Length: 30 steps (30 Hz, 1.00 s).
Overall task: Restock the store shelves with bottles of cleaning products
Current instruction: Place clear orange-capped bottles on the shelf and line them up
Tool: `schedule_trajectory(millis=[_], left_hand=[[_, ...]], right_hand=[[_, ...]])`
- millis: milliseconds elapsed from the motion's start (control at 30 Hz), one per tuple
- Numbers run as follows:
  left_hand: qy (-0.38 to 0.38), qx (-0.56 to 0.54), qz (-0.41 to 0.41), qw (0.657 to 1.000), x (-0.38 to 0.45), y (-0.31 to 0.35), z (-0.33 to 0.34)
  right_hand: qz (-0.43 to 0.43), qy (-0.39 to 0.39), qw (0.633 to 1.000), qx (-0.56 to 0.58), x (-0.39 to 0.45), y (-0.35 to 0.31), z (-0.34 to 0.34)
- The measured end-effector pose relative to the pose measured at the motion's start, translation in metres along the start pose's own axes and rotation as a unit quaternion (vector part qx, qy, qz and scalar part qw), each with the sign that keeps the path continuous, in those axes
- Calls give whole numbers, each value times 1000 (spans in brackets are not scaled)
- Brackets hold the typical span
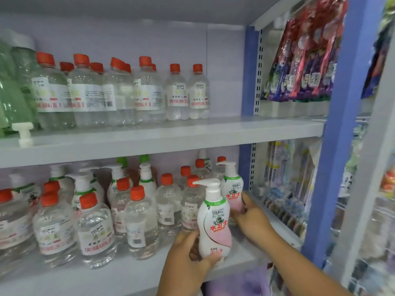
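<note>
Front pump bottle (214, 223), lower centre-right, label outward for shoppers, gripped low by left hand (188, 255), fingers wrapped round base. Behind it, second pump bottle (233, 189) steadied by right hand (253, 218), fingers curled on its side, on lower shelf (132, 272) beside red-capped clear bottles (139, 223).

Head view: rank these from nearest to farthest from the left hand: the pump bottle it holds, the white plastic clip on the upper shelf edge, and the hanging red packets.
1. Pump bottle, in the left hand.
2. White plastic clip, upper shelf, far left.
3. Red packets, top right.

Lower shelf (132, 272): clear red-capped bottles (96, 231); white pump bottles (232, 189).
</note>
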<state>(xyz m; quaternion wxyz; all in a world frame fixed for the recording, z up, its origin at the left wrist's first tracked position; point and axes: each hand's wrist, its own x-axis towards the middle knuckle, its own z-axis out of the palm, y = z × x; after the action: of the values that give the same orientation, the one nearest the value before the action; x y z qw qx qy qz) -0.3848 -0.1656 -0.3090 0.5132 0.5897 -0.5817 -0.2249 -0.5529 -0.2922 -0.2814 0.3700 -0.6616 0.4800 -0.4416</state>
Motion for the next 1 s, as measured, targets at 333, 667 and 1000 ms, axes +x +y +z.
schedule_trajectory(millis=[333,667,1000], left_hand=[[72,12,-54,996,19,0,56],[192,15,-10,981,-1,15,28],[338,125,-56,931,-7,-7,-68]], right_hand=[[-1,-18,991,131,-25,21,-36],[-48,-61,993,88,-16,30,-29],[-78,143,986,-32,-19,28,-23]])
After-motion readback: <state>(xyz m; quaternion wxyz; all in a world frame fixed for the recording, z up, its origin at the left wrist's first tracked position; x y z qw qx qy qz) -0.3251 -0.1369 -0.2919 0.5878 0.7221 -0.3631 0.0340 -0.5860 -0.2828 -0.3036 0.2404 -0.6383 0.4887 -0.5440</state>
